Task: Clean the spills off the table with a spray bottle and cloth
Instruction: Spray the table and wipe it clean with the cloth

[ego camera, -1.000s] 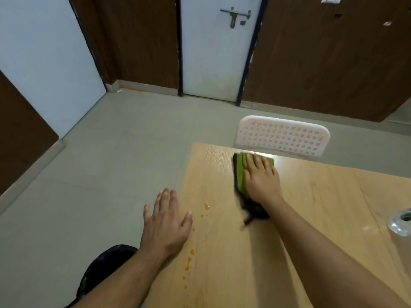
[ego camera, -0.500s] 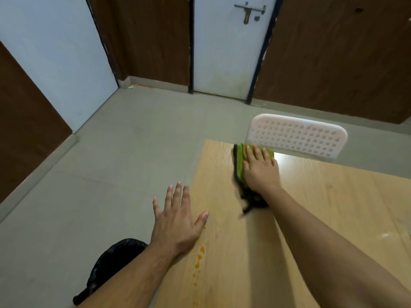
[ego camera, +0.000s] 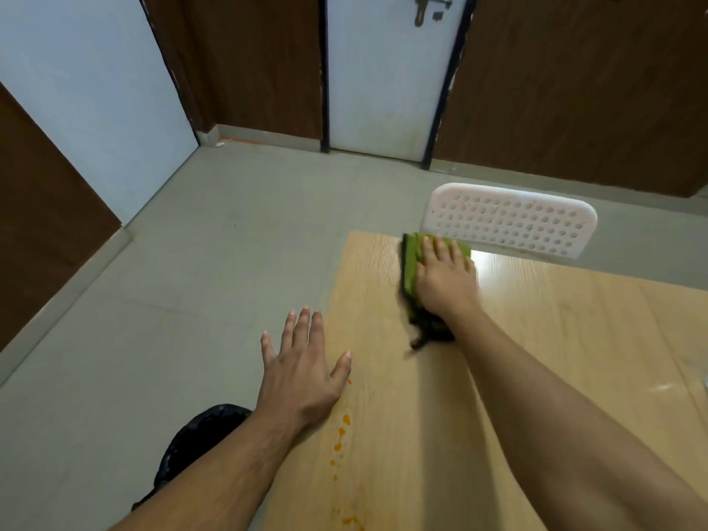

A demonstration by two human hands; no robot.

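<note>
Cloth (ego camera: 412, 262), green with a dark edge, lies flat on the wooden table (ego camera: 536, 339) at its far edge, near the far-left corner. Our right hand (ego camera: 446, 281) presses down on it with fingers straight and together, palm flat; the cloth shows beyond the fingertips and along the hand's left side, and a dark bunched end trails out by the wrist.

Our left hand (ego camera: 302, 373) is spread, fingers straight and apart, at the table's left edge; the thumb lies over the wood while the fingers extend over the floor (ego camera: 191, 300). We cannot tell whether the palm touches the table.

Orange spills (ego camera: 343, 435) sit just beside the left hand's wrist and run in small drops along the left edge toward us, well apart from the cloth.

Beyond the far edge stands a white perforated chair back (ego camera: 509, 222). A dark object (ego camera: 199, 442) lies on the floor under the left forearm. Farther off is a pale door (ego camera: 383, 90) between brown panels.
</note>
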